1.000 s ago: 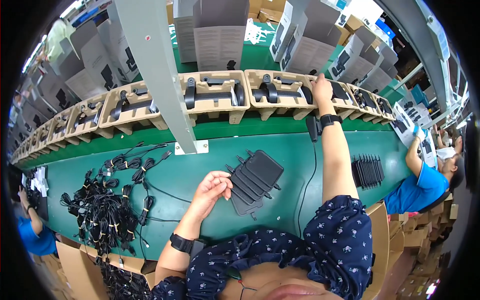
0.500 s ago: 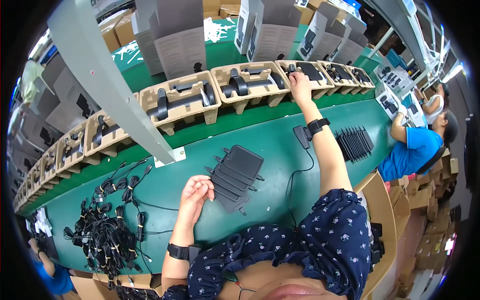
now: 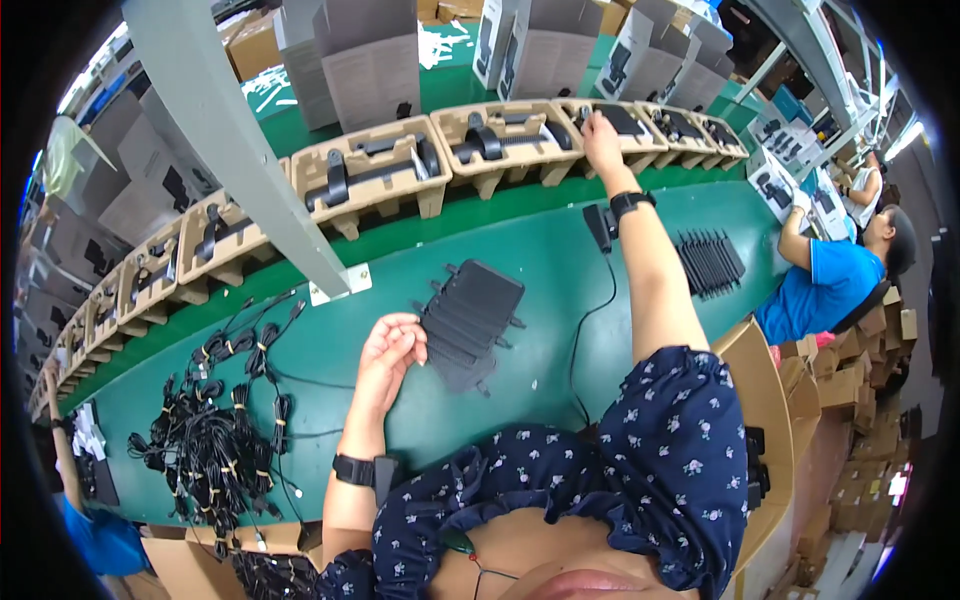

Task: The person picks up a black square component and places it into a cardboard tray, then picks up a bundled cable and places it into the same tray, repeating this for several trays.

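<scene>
My left hand (image 3: 391,345) is closed in a pinch beside a fanned stack of flat black plates with small side tabs (image 3: 478,310) on the table. Its fingertips meet the stack's left edge; what they pinch, if anything, I cannot make out. My right hand (image 3: 603,145) reaches forward into a brown moulded-pulp tray (image 3: 640,153), fingers closed at its left end. Whatever lies under those fingers is hidden. A flat black plate (image 3: 621,120) fills the right part of that tray. Next to it, another tray (image 3: 487,175) holds a black clamp-like part (image 3: 482,137).
Bundled black cables (image 3: 215,430) are heaped at left. A grey metal post (image 3: 235,150) stands before the tray row. A row of upright black plates (image 3: 711,265) sits at right, near a wired black device (image 3: 599,228). A blue-shirted co-worker (image 3: 832,280) sits beyond.
The view has tilted, so the table and trays sit higher in the picture. Both hands stay at the same places. At far left a co-worker's arm has stretched up toward the trays.
</scene>
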{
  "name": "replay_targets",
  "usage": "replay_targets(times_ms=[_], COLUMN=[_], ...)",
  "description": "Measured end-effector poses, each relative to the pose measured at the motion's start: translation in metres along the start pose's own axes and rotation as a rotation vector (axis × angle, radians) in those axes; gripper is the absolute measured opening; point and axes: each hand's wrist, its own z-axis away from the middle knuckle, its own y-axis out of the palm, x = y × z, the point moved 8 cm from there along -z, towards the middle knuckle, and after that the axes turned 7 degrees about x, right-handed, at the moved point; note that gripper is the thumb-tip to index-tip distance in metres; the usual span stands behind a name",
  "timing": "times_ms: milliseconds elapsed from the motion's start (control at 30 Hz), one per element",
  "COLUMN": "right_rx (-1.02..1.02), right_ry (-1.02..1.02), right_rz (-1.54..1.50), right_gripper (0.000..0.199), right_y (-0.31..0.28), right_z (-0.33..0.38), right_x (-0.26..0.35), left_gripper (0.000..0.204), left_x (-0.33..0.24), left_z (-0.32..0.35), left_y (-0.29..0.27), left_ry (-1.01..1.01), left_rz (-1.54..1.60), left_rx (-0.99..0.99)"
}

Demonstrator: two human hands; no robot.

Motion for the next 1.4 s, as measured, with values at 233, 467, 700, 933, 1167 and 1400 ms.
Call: replay_targets(times_ms=[233, 467, 700, 933, 1167, 1400], right_rx=[-0.213, 0.752, 0.972, 0.949, 1.064, 0.853], right_ry=[-0.279, -0.554, -0.306, -0.588, -0.542, -0.356], right_rz=[0.157, -0.002, 0.142, 0.010, -0.227, -0.405], right_gripper=[0.016, 0.062, 0.082, 0.089, 0.068, 0.025], right_y=[-0.047, -0.016, 0.016, -0.003, -0.007, -0.034], right_z=[0.046, 0.162, 0.206, 0.228, 0.222, 0.175], right_x=[0.111, 0.232, 0.234, 0.258, 0.251, 0.242], left_gripper=[0.020, 0.021, 0.021, 0.021, 0.021, 0.020], left_x=[-0.002, -0.001, -0.003, -0.004, -0.003, -0.005], left_z=[0.001, 0.006, 0.010, 0.013, 0.013, 0.016], left_y=[-0.022, -0.023, -0.022, -0.023, -0.028, -0.033], left_ry=[0.085, 0.108, 0.111, 0.117, 0.130, 0.151], left_rz=[0.013, 0.008, -0.040, -0.069, -0.110, -0.160], left_rx=[0.008, -0.012, -0.020, -0.039, -0.034, -0.029])
